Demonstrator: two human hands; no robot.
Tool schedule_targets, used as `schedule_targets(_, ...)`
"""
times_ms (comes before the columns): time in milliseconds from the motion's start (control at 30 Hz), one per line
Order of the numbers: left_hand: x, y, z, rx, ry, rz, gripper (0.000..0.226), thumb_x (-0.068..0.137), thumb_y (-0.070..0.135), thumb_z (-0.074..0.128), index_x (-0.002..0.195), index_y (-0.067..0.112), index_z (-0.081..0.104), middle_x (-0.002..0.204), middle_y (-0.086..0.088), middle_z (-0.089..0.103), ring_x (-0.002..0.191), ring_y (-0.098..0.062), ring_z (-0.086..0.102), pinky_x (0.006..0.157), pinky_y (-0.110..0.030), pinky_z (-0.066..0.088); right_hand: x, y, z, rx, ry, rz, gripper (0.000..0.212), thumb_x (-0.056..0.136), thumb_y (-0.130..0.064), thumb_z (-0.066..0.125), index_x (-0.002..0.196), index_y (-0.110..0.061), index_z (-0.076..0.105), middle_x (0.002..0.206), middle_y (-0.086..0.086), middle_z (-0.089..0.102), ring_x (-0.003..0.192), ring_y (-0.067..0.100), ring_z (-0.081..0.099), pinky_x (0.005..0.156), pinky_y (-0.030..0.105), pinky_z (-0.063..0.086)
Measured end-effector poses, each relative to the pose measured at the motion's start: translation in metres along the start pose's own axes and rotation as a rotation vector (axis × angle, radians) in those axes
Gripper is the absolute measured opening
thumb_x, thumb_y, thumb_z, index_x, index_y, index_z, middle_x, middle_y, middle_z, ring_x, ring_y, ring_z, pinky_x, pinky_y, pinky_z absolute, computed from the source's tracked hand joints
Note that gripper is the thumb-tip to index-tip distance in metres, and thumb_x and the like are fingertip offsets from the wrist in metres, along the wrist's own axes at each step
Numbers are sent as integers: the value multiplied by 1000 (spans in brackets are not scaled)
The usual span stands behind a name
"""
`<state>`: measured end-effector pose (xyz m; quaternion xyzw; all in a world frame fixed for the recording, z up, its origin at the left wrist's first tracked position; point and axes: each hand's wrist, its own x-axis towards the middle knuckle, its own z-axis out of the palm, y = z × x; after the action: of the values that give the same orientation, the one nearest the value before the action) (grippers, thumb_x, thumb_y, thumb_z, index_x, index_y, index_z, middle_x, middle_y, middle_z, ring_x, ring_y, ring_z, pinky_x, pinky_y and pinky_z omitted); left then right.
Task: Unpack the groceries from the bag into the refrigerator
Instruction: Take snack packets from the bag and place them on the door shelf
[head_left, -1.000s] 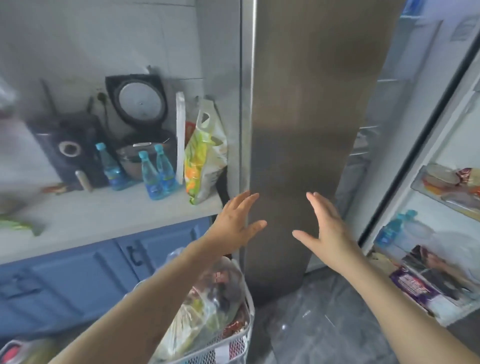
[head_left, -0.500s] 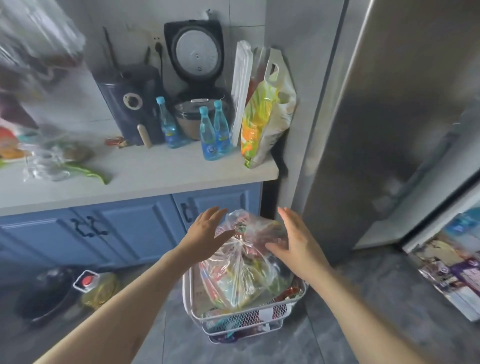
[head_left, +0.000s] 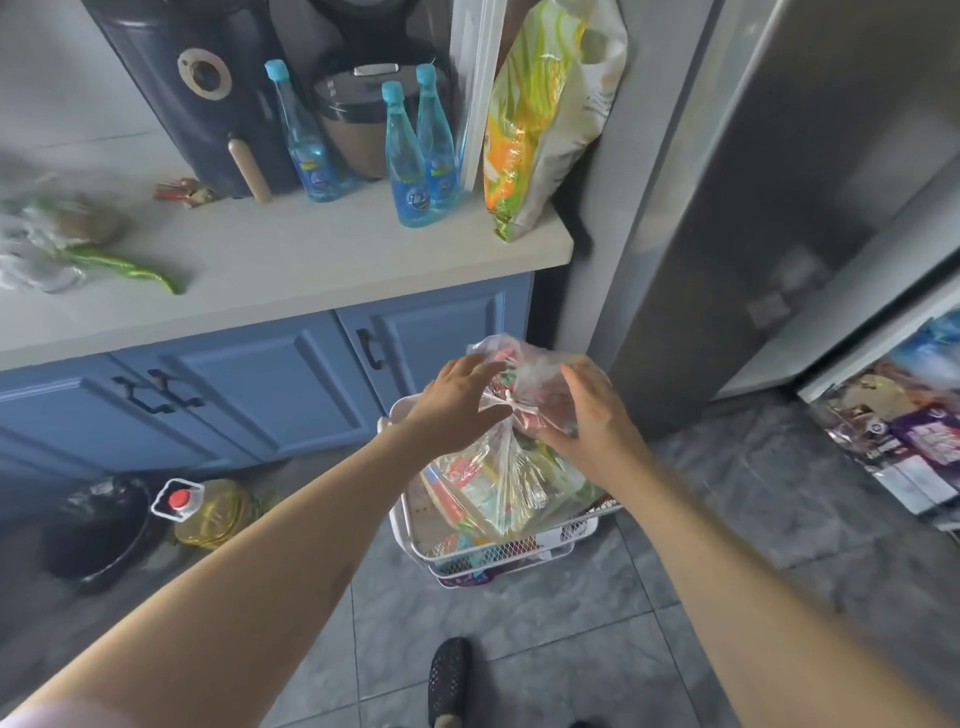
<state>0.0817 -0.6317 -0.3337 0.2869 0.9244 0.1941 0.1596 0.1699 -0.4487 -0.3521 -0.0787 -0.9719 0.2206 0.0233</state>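
The knotted clear plastic grocery bag (head_left: 511, 457) sat in the white wire basket (head_left: 410, 525) on the floor. Left hand (head_left: 457, 410) hovered unclenched; right hand (head_left: 587, 415) cupped its top. Best loosen the knot first.

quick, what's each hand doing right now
Left hand: open, fingers spread against the knotted clear bag.
Right hand: open, cupping the bag's top.

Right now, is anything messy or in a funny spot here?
A little. A green pepper lies loose on the counter beside a crumpled plastic bag. A cooking oil jug sits on the floor by the cabinets. Nothing looks spilled or broken.
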Motion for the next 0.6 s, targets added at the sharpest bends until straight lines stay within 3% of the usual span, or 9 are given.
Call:
schedule_targets(133, 15, 1, 17, 44, -4, 22, 56, 91, 42, 57, 142, 28, 39, 153, 2, 28, 141, -22, 22, 114, -45, 21, 5, 1, 11, -90, 2, 8, 80, 78, -63, 55, 140, -21, 26, 147, 6, 36, 136, 29, 33, 108, 53, 32)
schedule_targets(300, 33, 0, 36, 23, 114, -28, 35, 87, 38, 63, 119, 26, 60, 132, 1, 53, 123, -23, 44, 106, -45, 36, 10, 1, 21, -98, 39, 24, 76, 79, -56, 64, 139, -21, 31, 144, 4, 39, 131, 24, 40, 109, 54, 28)
schedule_targets(433, 38, 4, 43, 89, 210, -24, 30, 84, 37, 67, 109, 22, 65, 117, 2, 61, 107, -23, 53, 92, -37, 44, 15, 2, 26, -48, 39, 54, 79, 78, -55, 67, 140, -20, 32, 146, 7, 38, 133, 24, 38, 108, 51, 31)
schedule_targets(600, 38, 5, 44, 183, 237, -55, 25, 88, 34, 62, 105, 16, 65, 109, -2, 61, 103, -26, 54, 92, -39, 44, 12, -2, 30, -58, 50, 85, 78, 82, -50, 66, 144, -19, 31, 150, 4, 34, 137, 26, 30, 113, 46, 22)
